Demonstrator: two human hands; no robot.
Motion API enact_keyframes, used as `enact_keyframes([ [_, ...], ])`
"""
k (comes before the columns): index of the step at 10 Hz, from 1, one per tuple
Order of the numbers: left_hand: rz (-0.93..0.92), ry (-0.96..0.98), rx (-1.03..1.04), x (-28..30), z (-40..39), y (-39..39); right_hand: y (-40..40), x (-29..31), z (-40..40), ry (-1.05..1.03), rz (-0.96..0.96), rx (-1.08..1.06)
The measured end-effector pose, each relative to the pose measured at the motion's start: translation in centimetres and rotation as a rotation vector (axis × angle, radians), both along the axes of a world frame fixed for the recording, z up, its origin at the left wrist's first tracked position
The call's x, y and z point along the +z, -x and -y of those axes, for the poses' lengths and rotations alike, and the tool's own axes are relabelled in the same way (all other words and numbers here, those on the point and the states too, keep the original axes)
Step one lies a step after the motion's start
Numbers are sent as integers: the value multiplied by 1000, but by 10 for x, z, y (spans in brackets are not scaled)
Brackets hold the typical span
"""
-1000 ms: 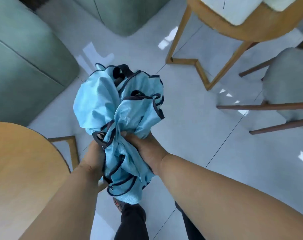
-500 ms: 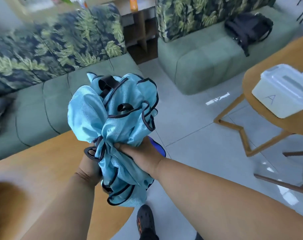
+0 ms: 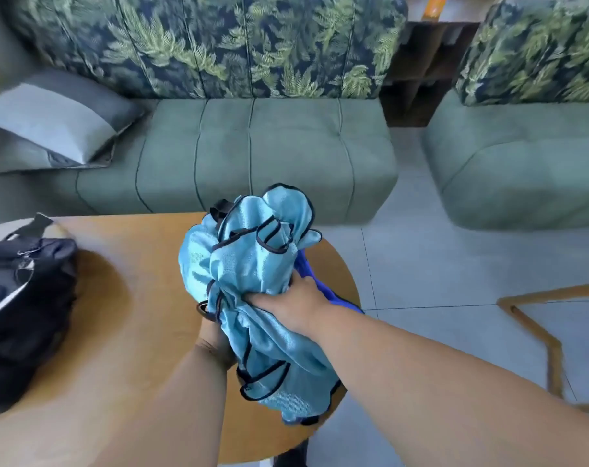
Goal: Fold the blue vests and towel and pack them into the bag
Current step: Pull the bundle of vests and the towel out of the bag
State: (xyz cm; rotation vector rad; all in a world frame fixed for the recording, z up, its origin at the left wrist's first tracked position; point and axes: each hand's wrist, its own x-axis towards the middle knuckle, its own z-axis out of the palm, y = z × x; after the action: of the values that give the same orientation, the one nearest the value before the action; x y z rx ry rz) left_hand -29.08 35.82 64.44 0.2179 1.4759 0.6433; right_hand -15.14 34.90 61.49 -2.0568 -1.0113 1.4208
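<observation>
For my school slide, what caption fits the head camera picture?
Both hands hold bunched blue vests above a round wooden table beside a black bag.

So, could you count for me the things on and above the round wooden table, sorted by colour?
Light blue: 1, the crumpled bundle of vests, gripped by the left hand and right hand; how many vests it holds cannot be told.
Dark blue: 1, a cloth behind the bundle.
Black: 1, the bag on the table.
Total: 3
</observation>
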Motion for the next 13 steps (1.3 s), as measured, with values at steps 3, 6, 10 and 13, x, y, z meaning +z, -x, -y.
enact_keyframes([
  [3, 125, 100, 0, -114, -43, 32, 14, -71, -75, 250, 341, 484],
  [6, 362, 233, 367, -233, -65, 50, 45, -95, -135, 201, 432, 708],
  [10, 399, 44, 431, -124, -74, 51, 38, -83, -180, 139, -223, 188],
  [13, 142, 119, 476, -122, -59, 97, 19, -70, -170, 161, -147, 13],
])
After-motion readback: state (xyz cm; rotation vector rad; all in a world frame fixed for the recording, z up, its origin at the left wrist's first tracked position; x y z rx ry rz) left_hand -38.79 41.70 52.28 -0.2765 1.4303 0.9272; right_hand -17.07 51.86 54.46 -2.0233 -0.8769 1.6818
